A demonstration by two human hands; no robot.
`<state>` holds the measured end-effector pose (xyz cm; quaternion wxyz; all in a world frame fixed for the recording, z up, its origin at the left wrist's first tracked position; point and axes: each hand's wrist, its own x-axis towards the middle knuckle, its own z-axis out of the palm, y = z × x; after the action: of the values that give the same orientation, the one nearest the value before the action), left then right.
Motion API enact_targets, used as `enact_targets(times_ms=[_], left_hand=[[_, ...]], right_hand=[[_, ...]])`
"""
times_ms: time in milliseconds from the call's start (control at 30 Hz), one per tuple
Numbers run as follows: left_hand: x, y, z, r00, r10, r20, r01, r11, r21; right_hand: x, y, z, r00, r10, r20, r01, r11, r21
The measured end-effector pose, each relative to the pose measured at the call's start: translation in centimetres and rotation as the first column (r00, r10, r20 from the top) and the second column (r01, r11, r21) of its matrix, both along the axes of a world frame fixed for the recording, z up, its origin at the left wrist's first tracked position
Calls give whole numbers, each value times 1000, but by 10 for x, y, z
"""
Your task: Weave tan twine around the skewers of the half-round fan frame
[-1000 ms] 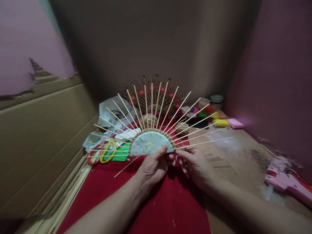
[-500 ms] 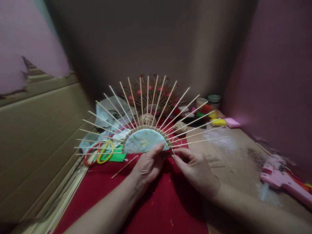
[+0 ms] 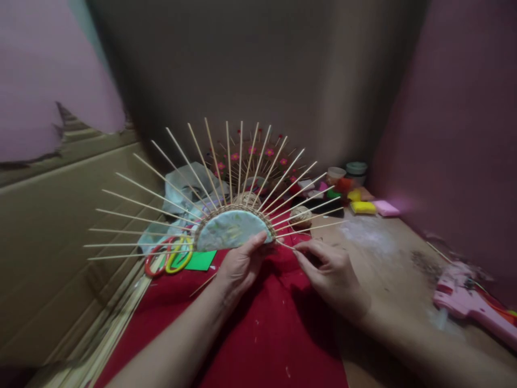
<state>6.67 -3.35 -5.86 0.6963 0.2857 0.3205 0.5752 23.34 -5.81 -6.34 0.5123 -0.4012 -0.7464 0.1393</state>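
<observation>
Fanning wide — slender sticks (image 3: 158, 196), pale-blue half-disc (image 3: 226, 231).

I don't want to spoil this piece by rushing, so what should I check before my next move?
1. Left hand gripping the half-round piece: ok.
2. Right hand pinching the strand: ok.
3. Strand pulled tight enough: cannot tell.
4. Sticks clear of the yellow handle behind them: cannot tell.
5. Red cloth free of loose sticks: not ok, one lies by the left forearm.
</observation>
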Motion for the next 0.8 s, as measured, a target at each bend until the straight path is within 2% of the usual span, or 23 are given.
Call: enact_targets(times_ms=[100, 233, 600, 800], left_hand=[[-4, 2, 2, 997, 39, -63, -37, 999, 36], [-10, 2, 5, 987, 34, -157, -25, 998, 57], [-18, -1, 13, 973, 30, -227, -17, 998, 60], [-24, -2, 26, 971, 158, -181, -150, 987, 61]], right_hand=[[5, 8, 2, 998, -58, -12, 58, 998, 31], [11, 19, 5, 989, -130, -75, 132, 991, 31], [19, 33, 5, 927, -224, -303, 168, 965, -200], [22, 39, 7, 864, -281, -418, 123, 923, -366]])
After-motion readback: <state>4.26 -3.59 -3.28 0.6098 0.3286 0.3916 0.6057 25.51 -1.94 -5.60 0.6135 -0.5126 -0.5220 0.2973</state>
